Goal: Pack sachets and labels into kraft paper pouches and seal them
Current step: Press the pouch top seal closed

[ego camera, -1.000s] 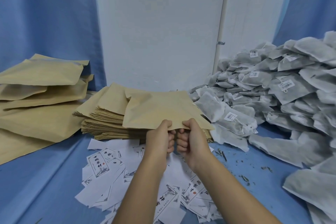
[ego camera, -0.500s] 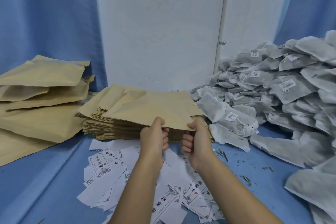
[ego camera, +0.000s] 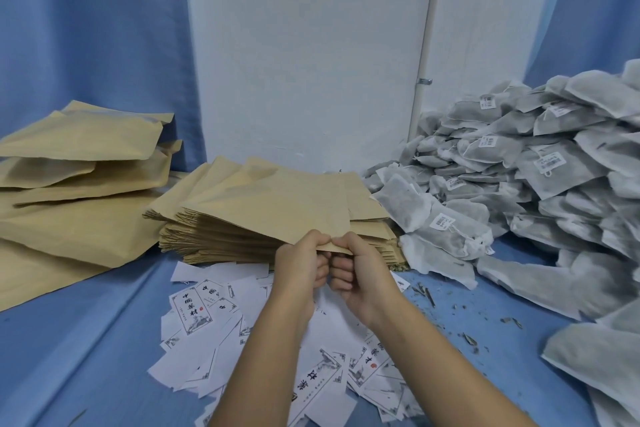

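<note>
— Where's the pouch?
— The top kraft pouch (ego camera: 277, 208) sits on the stack (ego camera: 207, 243). My left hand (ego camera: 300, 262) and right hand (ego camera: 362, 269) both pinch its raised near edge.
— Handling?
— Light, thin and easily creased, I'd judge. Best gripped at the mouth.

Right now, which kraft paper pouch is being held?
The top pouch of the middle stack: left hand and right hand pinch its near edge; the others lie untouched.
</note>
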`<state>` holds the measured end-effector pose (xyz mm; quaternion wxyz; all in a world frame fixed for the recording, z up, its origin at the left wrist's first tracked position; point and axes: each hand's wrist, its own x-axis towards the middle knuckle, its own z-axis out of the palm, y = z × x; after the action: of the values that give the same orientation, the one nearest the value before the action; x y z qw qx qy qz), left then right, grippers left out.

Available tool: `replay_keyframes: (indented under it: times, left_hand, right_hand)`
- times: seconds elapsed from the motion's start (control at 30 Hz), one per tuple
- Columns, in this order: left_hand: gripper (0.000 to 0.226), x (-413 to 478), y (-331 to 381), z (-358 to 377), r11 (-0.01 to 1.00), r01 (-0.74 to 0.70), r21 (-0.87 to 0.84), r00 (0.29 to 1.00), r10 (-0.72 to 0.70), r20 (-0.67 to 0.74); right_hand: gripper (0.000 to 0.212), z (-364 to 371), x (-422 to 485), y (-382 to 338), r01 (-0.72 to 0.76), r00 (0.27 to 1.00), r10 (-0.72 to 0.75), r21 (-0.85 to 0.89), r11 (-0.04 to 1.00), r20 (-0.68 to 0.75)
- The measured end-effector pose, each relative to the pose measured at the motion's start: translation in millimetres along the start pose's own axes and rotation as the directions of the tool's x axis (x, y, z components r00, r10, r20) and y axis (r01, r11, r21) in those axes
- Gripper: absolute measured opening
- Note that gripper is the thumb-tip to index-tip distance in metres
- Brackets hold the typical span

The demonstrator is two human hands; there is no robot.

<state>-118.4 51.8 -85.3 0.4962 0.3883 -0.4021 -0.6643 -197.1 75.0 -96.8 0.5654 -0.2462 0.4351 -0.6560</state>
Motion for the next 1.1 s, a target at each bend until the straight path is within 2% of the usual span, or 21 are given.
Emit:
replay_keyframes:
  times: [0.1, 0.23, 0.3, 0.43, 0.53, 0.6, 0.7, 0.8, 0.87, 0.97, 1.03, 1.1]
  left_hand:
    - [0.034, 0.1, -0.3, -0.2, 0.997, 0.000, 0.081, 0.999, 0.003, -0.034]
    - [0.034, 5.3, 0.5, -5.4, 0.975, -0.091, 0.204, 0.980, 0.124, -0.158]
    - [0.033, 5.5, 0.5, -4.1, 0.975, -0.112, 0.190, 0.980, 0.140, -0.141]
    - [0.040, 3.7, -3.1, -1.2, 0.963, -0.092, 0.253, 0.993, 0.108, -0.050]
    - [0.038, 5.1, -3.9, -4.3, 0.941, -0.146, 0.306, 0.973, 0.193, -0.130]
    - [0.034, 4.2, -2.4, -3.9, 0.938, -0.180, 0.297, 0.957, 0.236, -0.166]
    - [0.037, 2.7, -2.4, -0.2, 0.935, -0.176, 0.307, 0.974, 0.211, -0.086]
    - [0.055, 0.0, -4.7, 1.2, 0.953, -0.102, 0.285, 0.995, 0.101, 0.018]
    - [0.047, 0.4, -3.1, -0.2, 0.974, -0.076, 0.214, 0.996, 0.086, -0.037]
    - [0.037, 1.7, 0.3, -1.7, 0.996, -0.066, 0.056, 0.992, 0.071, -0.101]
    - [0.037, 1.5, 1.4, -1.8, 0.997, -0.057, 0.047, 0.994, 0.061, -0.087]
    - [0.038, -3.0, 1.3, 0.3, 0.997, -0.032, 0.074, 0.999, 0.034, -0.031]
  right_hand:
    - [0.029, -0.7, -0.4, -1.9, -0.015, 1.000, 0.015, 0.043, 0.999, 0.011]
    - [0.019, -1.3, 0.4, 0.7, 0.012, 0.998, -0.006, 0.103, 0.995, -0.056]
    - [0.019, 0.8, 0.0, 4.2, 0.037, 0.998, -0.031, 0.109, 0.993, -0.058]
    - [0.033, 3.1, -2.3, 4.8, 0.080, 0.993, -0.086, -0.079, 0.994, -0.077]
    - [0.035, 1.9, -2.8, 2.8, 0.103, 0.987, -0.098, 0.041, 0.994, -0.125]
    - [0.035, 2.8, -2.2, 5.3, 0.149, 0.979, -0.134, 0.090, 0.985, -0.156]
    - [0.038, 6.0, -0.5, 11.4, 0.177, 0.978, -0.151, 0.189, 0.966, -0.147]
    - [0.043, 4.0, -1.7, 9.2, 0.156, 0.978, -0.150, 0.028, 0.987, -0.145]
    - [0.039, 0.7, -1.2, 6.8, 0.145, 0.977, -0.140, 0.014, 0.989, -0.160]
    - [0.034, 0.4, -0.3, 8.3, 0.156, 0.978, -0.131, 0.155, 0.975, -0.162]
    - [0.034, 1.9, 0.7, 11.6, 0.139, 0.983, -0.109, 0.203, 0.969, -0.149]
    - [0.038, 0.8, 2.1, 11.9, 0.118, 0.985, -0.102, 0.113, 0.987, -0.137]
